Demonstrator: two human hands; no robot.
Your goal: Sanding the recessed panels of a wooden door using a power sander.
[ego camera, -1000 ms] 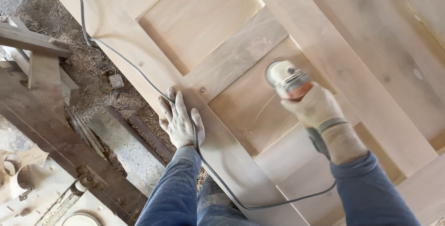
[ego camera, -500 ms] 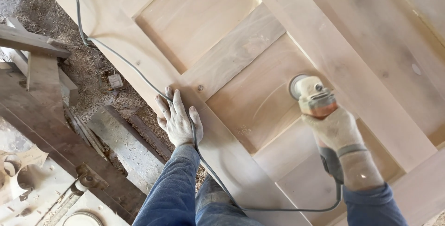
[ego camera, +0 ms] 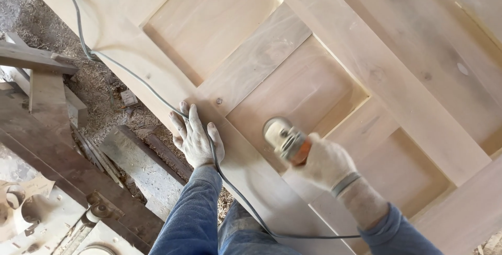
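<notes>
A pale panelled wooden door [ego camera: 366,61] lies flat and fills most of the view. My left hand [ego camera: 196,137], bare and dusty, rests flat with fingers spread on the door's near stile at its edge. My gloved right hand [ego camera: 327,163] grips a small grey and orange electric sander [ego camera: 285,137], whose head sits on a recessed panel [ego camera: 293,98] near its lower corner. The sander's grey cable [ego camera: 157,95] runs along the stile, under my left hand's side, and loops back below my arms.
Sawdust and shavings cover the ground [ego camera: 104,88] to the left. Dark wooden planks [ego camera: 36,61] and a dusty machine table [ego camera: 47,208] stand at the lower left. My blue sleeves and trousers are at the bottom edge.
My right hand has swept the sander from the panel's upper right down to its lower left corner, closer to my left hand. The left hand stays flat on the stile.
</notes>
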